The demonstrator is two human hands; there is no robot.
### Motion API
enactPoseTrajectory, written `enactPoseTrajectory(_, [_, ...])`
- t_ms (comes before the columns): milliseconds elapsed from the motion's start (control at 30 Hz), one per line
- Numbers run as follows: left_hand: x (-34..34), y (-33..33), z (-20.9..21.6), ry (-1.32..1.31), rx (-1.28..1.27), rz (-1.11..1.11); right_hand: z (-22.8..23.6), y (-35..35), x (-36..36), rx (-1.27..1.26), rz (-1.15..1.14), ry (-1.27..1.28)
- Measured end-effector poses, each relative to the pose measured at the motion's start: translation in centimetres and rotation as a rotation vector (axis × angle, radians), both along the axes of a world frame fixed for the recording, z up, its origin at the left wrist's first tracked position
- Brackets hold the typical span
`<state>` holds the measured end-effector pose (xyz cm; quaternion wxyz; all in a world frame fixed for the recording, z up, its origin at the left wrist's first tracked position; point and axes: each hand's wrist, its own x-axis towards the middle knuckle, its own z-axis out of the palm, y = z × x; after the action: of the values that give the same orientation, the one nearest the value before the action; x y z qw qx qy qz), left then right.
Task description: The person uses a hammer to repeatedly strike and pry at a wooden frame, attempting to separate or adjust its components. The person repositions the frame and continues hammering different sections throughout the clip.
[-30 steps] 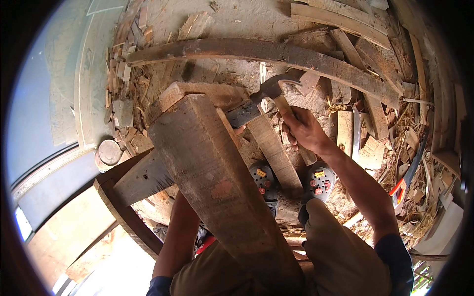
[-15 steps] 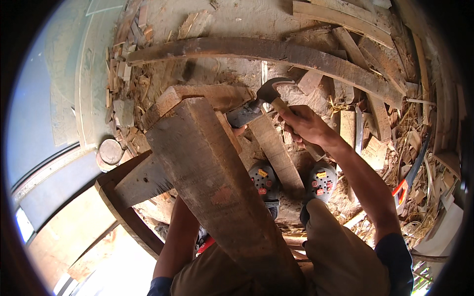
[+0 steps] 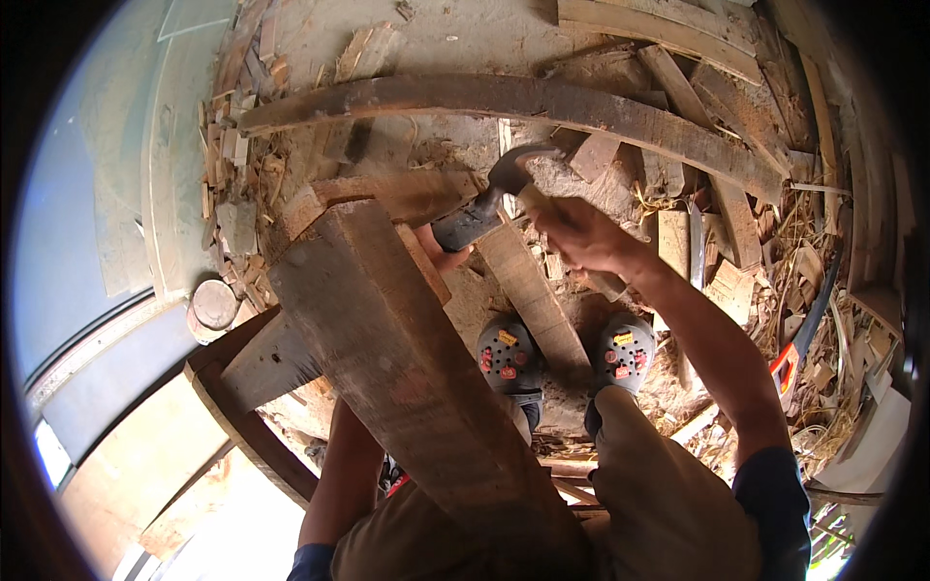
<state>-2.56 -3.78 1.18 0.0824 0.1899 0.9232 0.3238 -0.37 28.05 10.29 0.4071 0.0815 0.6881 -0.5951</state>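
Note:
My right hand point(image 3: 579, 234) is wrapped round the wooden handle of a claw hammer point(image 3: 467, 225). The dark hammer head is beside the far end of a thick timber beam point(image 3: 402, 358), its curved claw pointing away. That beam slopes from the upper left down to my lap. My left forearm passes beneath it, so most of the left hand is hidden. Some fingers of my left hand point(image 3: 446, 256) show past a small wooden block point(image 3: 423, 261) at the beam's right side, apparently curled round it, close to the hammer face. Contact between hammer and wood cannot be made out.
A long curved timber point(image 3: 504, 95) lies across the floor ahead. Between my shoes a plank point(image 3: 536, 295) rests on the ground. Wood scraps lie at both sides. A saw with an orange handle point(image 3: 787, 370) is at right, a round tin point(image 3: 214, 305) at left.
The hammer head has shifted slightly left and down toward the block, with my right hand following. More of my left fingers shows. The whole view has moved a little.

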Motion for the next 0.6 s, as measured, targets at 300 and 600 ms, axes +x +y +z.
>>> enactPoseTrajectory(300, [-0.4,3.2,3.2,0.007,-0.067,-0.009,-0.3,1.2,-0.1,0.011,0.116,0.052])
enactPoseTrajectory(600, [-0.3,2.6,3.3,-0.036,-0.092,0.0,2.6,0.9,0.6,0.264,0.328,0.372])
